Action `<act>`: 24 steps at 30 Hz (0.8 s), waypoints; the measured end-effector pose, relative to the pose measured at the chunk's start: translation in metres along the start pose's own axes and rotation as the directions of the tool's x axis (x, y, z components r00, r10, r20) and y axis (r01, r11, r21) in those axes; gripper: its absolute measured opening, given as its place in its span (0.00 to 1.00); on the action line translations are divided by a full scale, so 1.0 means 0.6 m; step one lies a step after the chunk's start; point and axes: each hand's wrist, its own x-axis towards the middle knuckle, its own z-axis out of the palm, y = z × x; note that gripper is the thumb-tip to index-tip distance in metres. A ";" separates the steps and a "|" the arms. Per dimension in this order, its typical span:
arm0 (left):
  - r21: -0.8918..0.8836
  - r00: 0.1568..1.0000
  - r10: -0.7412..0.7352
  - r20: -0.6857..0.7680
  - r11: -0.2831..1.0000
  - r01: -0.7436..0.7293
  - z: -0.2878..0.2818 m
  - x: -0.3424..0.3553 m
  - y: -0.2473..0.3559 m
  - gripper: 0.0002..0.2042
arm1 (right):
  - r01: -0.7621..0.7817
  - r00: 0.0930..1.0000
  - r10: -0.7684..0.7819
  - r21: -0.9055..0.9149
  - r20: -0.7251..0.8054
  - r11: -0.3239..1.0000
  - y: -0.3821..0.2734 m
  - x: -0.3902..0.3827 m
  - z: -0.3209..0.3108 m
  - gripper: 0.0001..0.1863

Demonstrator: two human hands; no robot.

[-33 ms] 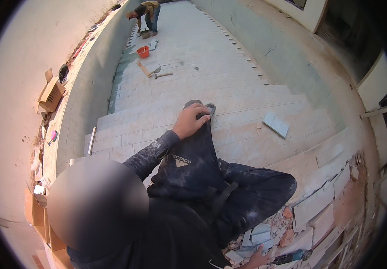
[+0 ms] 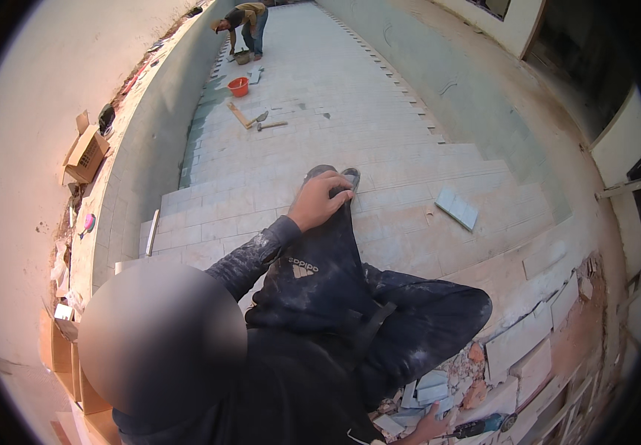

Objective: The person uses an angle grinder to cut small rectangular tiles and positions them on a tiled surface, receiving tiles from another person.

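Note:
My left hand (image 2: 321, 202) rests on my raised left knee, in dark dusty trousers (image 2: 320, 259). Its fingers drape over the kneecap with the thumb apart, and it holds nothing. Low at the right, my right hand (image 2: 426, 429) is at the rear end of a teal and black angle grinder (image 2: 476, 426) and appears closed around it. The picture's lower edge hides part of that hand. Beside it lie broken pale-blue tile pieces (image 2: 432, 387) and reddish rubble (image 2: 476, 394).
Pale tiled steps (image 2: 409, 167) descend to a long tiled floor. A tile stack (image 2: 457, 209) sits on a step. Further off are a hammer (image 2: 271, 125), a trowel (image 2: 261, 117), a wooden piece (image 2: 239, 115), an orange bucket (image 2: 238, 87) and a bending person (image 2: 250, 30). Cardboard boxes (image 2: 85, 156) stand at left.
The view has shifted very slightly. My hands stay in the same places, and the far person remains bent over.

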 end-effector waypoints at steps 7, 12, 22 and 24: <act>-0.237 0.982 0.157 -0.102 0.955 -0.177 -0.027 0.078 0.112 0.09 | -0.300 0.953 0.261 0.618 0.156 0.726 -0.174 0.153 -0.079 0.41; -0.214 0.946 0.323 -0.025 0.923 -0.321 -0.012 0.130 0.200 0.11 | -0.400 0.902 0.266 0.892 0.341 0.211 -0.223 0.291 -0.132 0.42; -0.177 0.791 0.354 0.499 0.935 -0.307 0.270 0.281 0.253 0.13 | -0.136 0.983 -0.059 0.903 0.175 0.408 -0.307 0.452 -0.251 0.25; -0.060 0.737 0.265 0.621 0.954 -0.292 0.358 0.312 0.207 0.14 | -0.180 0.964 -0.115 0.910 0.238 0.374 -0.331 0.473 -0.204 0.24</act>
